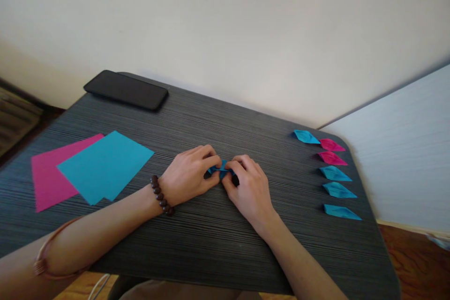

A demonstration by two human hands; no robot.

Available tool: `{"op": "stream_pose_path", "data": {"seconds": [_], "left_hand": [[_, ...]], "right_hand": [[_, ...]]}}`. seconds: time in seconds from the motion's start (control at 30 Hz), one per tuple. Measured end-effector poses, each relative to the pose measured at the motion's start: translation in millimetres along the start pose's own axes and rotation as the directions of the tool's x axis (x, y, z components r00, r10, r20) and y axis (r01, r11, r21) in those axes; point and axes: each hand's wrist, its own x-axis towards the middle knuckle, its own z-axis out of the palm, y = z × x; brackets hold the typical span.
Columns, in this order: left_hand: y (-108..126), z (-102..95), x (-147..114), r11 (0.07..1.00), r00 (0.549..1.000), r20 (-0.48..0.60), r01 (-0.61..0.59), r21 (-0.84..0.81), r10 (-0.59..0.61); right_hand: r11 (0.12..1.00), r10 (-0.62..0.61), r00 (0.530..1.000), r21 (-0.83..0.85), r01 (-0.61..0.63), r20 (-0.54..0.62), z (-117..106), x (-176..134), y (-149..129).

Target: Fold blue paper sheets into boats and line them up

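Observation:
A small folded piece of blue paper (222, 168) is pinched between both hands at the middle of the table. My left hand (191, 171), with a dark bead bracelet at the wrist, closes thumb and fingers on its left end. My right hand (249, 188) grips the right end in the same way. Fingers cover much of the paper, so its full shape is hidden. To the right stand folded paper boats in a column, several blue, such as the nearest blue paper boat (341, 212), and two pink, one being the front pink paper boat (332, 158).
Flat blue sheets (107, 166) overlap a pink sheet (52, 176) on the left of the dark table (211, 253). A black phone-like slab (127, 90) lies at the far left edge. Behind is a pale wall (225, 33); a white panel (397, 150) stands at the right.

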Motion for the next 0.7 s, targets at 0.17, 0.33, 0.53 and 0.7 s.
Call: {"op": "stream_pose_path", "data": {"seconds": [0.17,0.33,0.53,0.7], "left_hand": [[0.4,-0.5,0.5,1.0,1.0,0.009,-0.016,0.02,0.016],[0.4,-1.8,-0.2,1.0,1.0,0.008,-0.01,0.01,0.009],[3.3,-0.1,0.0,1.0,1.0,0.011,0.003,0.014,-0.004],[-6.4,-2.9,1.4,0.996,0.999,0.025,-0.021,-0.085,0.023]], "right_hand": [[0.999,0.03,0.999,0.024,-0.03,-0.014,1.8,-0.7,-0.5],[0.999,0.026,1.0,0.034,-0.025,-0.018,1.5,-0.3,0.7],[1.0,0.017,1.0,0.023,-0.017,-0.018,2.2,-0.5,-0.2],[0.998,0.031,0.999,0.049,-0.03,-0.01,2.7,0.1,1.1]]}}
